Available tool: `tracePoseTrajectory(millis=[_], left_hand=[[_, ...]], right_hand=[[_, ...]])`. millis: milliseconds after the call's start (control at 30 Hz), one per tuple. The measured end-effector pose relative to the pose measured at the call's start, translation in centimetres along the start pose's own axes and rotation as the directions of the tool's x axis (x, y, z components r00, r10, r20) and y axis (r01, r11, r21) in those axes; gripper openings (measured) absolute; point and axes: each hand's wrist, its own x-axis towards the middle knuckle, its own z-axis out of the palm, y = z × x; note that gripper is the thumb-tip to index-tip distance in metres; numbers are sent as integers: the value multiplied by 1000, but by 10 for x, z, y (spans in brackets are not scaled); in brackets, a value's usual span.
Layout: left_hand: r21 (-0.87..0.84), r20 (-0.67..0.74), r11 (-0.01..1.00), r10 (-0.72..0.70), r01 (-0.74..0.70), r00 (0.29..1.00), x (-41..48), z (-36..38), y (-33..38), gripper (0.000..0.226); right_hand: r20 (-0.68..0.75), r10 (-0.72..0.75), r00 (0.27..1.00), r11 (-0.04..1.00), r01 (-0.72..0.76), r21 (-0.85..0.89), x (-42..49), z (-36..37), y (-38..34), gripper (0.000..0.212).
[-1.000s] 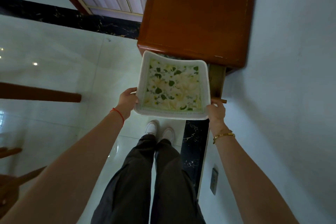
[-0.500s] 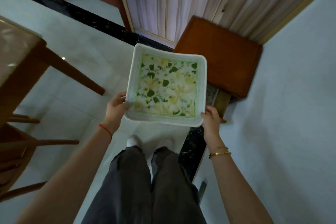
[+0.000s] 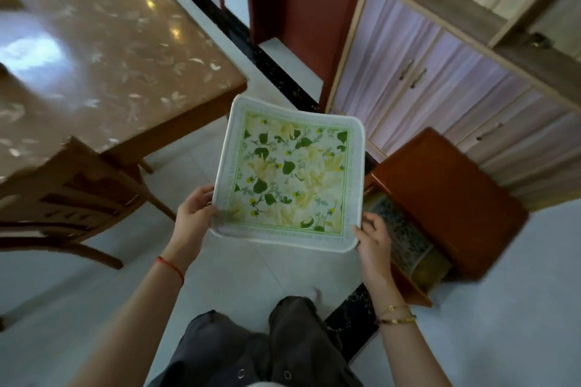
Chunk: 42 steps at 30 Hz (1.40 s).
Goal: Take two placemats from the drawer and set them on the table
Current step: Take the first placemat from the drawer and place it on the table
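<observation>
The placemat (image 3: 290,176), a square floral piece with a white border, is held flat in the air between both hands, above the floor (image 3: 251,267) and clear of every surface. The left hand (image 3: 195,217) grasps its near-left corner; the right hand (image 3: 372,239) grasps its near-right corner. Each grip is closed on the mat's edge, thumb on top. Whether one mat or two stacked mats are in the grip cannot be told; only one printed face shows.

The drawer (image 3: 408,248) stands open on the right, just beside the right hand, projecting from the small red-brown cabinet (image 3: 446,198). Patterned material lies inside it, possibly further placemats; the view is too blurred to confirm.

The counter (image 3: 103,66), a glossy brown-topped dining surface, lies to the far left, with a wooden chair (image 3: 69,195) at its near edge. No placemat rests on the visible part of the counter.

Status, as a judgement:
- Done: removal of at least one placemat from the drawer.
- Remaining: carry to the counter, lay the mat flat, and set down the second mat, fetching it from the drawer if it is not already held.
- The drawer is not yet closed.
</observation>
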Motion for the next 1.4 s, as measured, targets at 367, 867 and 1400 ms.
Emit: tracePoseTrajectory(millis=[367, 867, 1400], left_hand=[[-34, -278, 996, 67, -80, 958, -92, -207, 9, 48], [-136, -609, 979, 37, -150, 793, -154, -385, 7, 47], [-191, -708, 963, -1, -189, 707, 14, -492, 92, 51]], right_hand=[[229, -117, 966, 992, 122, -9, -112, 167, 11, 25], [524, -146, 839, 972, 220, -83, -197, 352, 21, 32], [621, -161, 767, 952, 288, -109, -109, 581, -60, 25]])
